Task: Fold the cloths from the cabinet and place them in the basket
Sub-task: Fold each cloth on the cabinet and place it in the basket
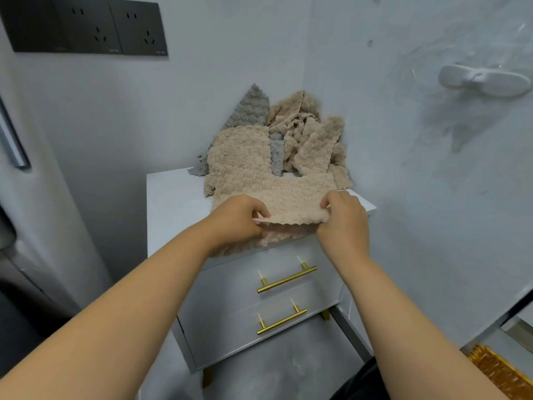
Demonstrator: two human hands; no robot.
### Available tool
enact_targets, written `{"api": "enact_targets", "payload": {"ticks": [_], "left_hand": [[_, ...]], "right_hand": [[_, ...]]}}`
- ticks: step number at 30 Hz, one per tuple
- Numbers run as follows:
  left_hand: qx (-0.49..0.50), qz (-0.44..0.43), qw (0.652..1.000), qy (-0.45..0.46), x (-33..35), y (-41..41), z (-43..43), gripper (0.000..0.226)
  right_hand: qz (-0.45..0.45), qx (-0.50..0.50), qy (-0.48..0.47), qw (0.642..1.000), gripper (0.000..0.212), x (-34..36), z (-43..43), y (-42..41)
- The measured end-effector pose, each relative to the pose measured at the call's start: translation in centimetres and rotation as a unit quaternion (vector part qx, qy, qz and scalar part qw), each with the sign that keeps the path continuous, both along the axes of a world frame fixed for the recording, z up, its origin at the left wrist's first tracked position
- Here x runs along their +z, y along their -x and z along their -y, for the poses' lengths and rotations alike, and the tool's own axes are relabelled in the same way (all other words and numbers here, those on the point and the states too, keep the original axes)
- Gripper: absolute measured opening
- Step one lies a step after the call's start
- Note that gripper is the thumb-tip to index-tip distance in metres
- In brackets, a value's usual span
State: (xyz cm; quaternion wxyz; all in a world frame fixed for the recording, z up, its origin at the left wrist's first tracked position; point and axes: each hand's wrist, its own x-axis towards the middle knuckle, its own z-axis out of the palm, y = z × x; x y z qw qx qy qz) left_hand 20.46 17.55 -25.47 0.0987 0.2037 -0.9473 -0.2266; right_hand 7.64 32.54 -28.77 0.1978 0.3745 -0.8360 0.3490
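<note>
A beige fluffy cloth [288, 197] lies across the front of the white cabinet top [170, 203], its near edge lifted and doubled over. My left hand [236, 220] pinches that edge at its left corner. My right hand [343, 217] pinches it at the right corner. Behind it, a heap of beige cloths [305, 134] and a grey cloth [251, 111] leans in the wall corner. A woven basket [501, 370] shows only its corner at the bottom right.
The cabinet has two drawers with gold bar handles [287, 280]. Dark wall sockets [86, 24] sit at the upper left. A white hook [484, 79] is fixed to the right wall. A grey appliance [28, 255] stands at the left.
</note>
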Motion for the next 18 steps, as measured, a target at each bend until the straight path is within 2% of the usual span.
{"api": "enact_targets", "payload": {"ticks": [2,4,5,7,9,12,14,16,18], "left_hand": [[0.006,0.038,0.999,0.003,0.5,-0.8,0.9,0.027],[0.013,0.074,0.997,-0.007,0.9,-1.6,2.0,0.011],[0.017,0.085,0.996,-0.025,0.9,-2.0,2.6,0.012],[0.03,0.087,0.992,-0.09,0.9,-2.7,3.9,0.02],[0.046,0.046,0.982,-0.175,0.7,-3.3,5.0,0.016],[0.067,-0.036,0.93,-0.358,0.4,-4.0,5.4,0.014],[0.044,-0.05,0.884,-0.463,0.2,-4.4,5.4,0.027],[0.006,-0.036,0.86,-0.509,0.1,-4.8,5.4,0.043],[-0.016,-0.02,0.855,-0.518,0.0,-4.8,5.5,0.041]], "right_hand": [[0.035,-0.001,0.034,0.999,0.03,0.4,-0.6,0.7],[0.103,0.004,0.073,0.992,0.03,0.8,-1.4,1.6],[0.135,0.013,0.088,0.987,0.029,0.9,-1.8,2.1],[0.198,0.035,0.108,0.974,0.019,1.2,-2.5,2.9],[0.286,0.066,0.147,0.944,0.015,1.4,-3.1,3.5],[0.398,0.106,0.194,0.89,0.02,1.2,-3.5,4.6],[0.439,0.105,0.197,0.87,0.015,0.8,-3.5,5.6],[0.446,0.091,0.174,0.873,0.015,0.5,-3.4,6.3],[0.428,0.079,0.136,0.89,0.023,0.2,-3.3,6.7]]}}
